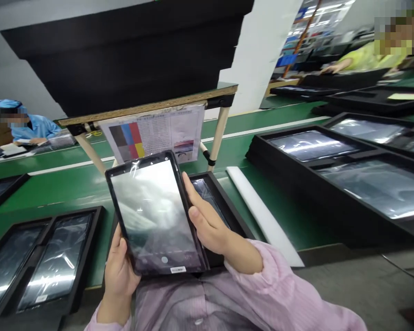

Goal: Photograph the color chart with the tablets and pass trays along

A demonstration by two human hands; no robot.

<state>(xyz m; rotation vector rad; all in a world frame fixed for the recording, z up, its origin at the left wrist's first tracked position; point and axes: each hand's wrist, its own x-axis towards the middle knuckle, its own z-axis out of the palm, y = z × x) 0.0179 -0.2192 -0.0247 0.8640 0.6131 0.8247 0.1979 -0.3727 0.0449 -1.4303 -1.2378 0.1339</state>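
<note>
I hold a black tablet (155, 216) upright in front of me, its lit screen showing a greyish picture. My left hand (119, 271) grips its lower left corner, thumb on the bezel. My right hand (207, 220) clasps the right edge, fingers wrapped along it. Behind the tablet lies a black tray (227, 202) holding another wrapped tablet (207, 193). Above it hangs a colour test chart (155, 135) on a small wooden stand (148, 108).
A green conveyor belt (72, 184) runs across. Black trays of wrapped tablets sit at the left (37, 262) and right (352, 179). A white foam strip (262, 214) lies beside the middle tray. Other people work at far left (31, 128) and top right (369, 57).
</note>
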